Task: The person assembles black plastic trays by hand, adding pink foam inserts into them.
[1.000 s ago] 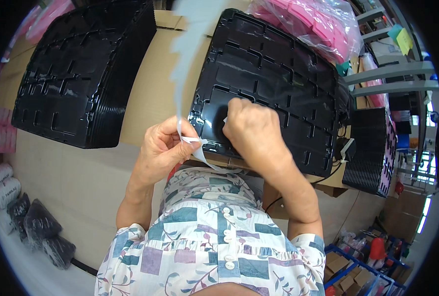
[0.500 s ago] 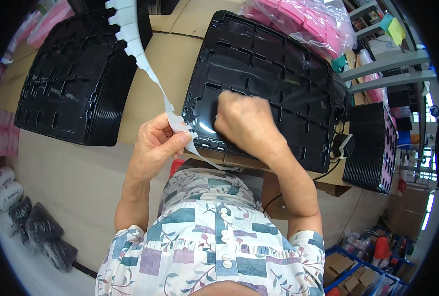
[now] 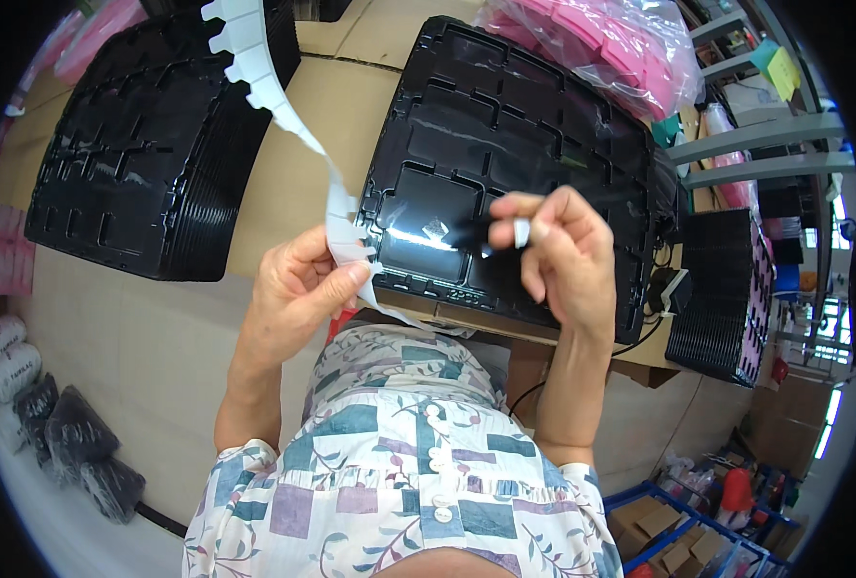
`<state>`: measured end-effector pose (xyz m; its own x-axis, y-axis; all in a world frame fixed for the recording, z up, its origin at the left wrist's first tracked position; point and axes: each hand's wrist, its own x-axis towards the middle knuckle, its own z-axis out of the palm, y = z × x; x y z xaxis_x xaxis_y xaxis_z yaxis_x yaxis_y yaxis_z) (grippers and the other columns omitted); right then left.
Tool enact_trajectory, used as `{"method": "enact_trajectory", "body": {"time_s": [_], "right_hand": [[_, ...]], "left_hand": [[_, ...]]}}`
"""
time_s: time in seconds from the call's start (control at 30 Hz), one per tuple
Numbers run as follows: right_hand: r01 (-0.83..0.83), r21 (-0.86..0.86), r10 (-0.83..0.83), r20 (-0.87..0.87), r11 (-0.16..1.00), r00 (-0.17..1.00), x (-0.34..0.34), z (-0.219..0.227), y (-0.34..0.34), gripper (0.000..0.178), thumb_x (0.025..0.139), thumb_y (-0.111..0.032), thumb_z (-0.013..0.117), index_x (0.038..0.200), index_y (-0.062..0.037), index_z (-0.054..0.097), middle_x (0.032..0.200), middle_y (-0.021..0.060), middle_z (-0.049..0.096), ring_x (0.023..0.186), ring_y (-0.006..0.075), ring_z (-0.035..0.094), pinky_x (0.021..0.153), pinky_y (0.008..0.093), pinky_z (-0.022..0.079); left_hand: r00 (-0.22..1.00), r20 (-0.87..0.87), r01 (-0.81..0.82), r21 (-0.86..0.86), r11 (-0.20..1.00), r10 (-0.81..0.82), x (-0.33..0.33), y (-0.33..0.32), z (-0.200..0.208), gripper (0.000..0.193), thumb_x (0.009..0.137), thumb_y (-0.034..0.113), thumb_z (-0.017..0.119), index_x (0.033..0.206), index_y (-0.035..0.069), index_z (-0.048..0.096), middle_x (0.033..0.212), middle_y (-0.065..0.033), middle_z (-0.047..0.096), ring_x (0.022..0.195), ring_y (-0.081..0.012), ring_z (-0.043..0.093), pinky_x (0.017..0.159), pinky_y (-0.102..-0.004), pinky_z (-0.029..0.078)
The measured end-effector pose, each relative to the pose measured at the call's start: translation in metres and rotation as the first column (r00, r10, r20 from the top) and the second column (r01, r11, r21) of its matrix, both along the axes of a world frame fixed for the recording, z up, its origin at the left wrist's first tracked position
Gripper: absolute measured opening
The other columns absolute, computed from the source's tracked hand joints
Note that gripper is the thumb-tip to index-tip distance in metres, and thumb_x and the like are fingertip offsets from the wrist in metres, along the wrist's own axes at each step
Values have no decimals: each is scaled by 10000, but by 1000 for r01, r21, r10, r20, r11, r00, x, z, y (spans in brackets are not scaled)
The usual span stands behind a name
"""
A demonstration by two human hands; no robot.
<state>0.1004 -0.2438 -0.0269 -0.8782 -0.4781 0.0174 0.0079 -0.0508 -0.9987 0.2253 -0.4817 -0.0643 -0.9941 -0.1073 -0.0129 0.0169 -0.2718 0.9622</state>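
Observation:
My left hand (image 3: 303,289) pinches a long white paper strip (image 3: 264,87) with notched tabs along its edge. The strip hangs down past the fingers at the near left corner of a black plastic tray (image 3: 428,125). My right hand (image 3: 568,246) is raised over the tray's near right part, a small white piece (image 3: 521,232) between its thumb and fingers; whether it is a sticker or paper I cannot tell. In the tray's near left compartment lies a small pale diamond-shaped patch (image 3: 436,230), apart from both hands.
To the left stands a stack of black trays (image 3: 120,164). A clear bag of pink pieces (image 3: 601,48) lies beyond the tray. More stacked trays (image 3: 722,289) are at the right, near a black cable (image 3: 640,337) and grey metal bars (image 3: 765,135). Blue crates (image 3: 659,539) sit lower right.
My right hand has moved right and up off the tray's near left compartment, uncovering the pale patch. A white piece now shows in its fingers. My left hand has barely moved.

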Motion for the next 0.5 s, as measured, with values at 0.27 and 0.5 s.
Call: {"method": "enact_trajectory", "body": {"time_s": [0.27,0.5], "right_hand": [[-161,-116,186,253,980,949,32,-7,-9,146,909,14,594,1054,7,603,750,6,551,615,23,492,501,156,369],[-60,161,89,-181,985,979,42,-5,-18,115,804,-53,747,881,3,684,678,-18,529,606,33,451,540,207,386]], "left_hand": [[994,103,18,30,999,-21,-7,34,15,134,920,34,622,1041,-23,632,805,-21,645,640,-43,607,515,-179,495],[1000,-6,9,-25,1000,-9,-9,47,15,143,910,15,632,1047,-26,630,839,-32,646,650,-42,600,555,-176,490]]}}
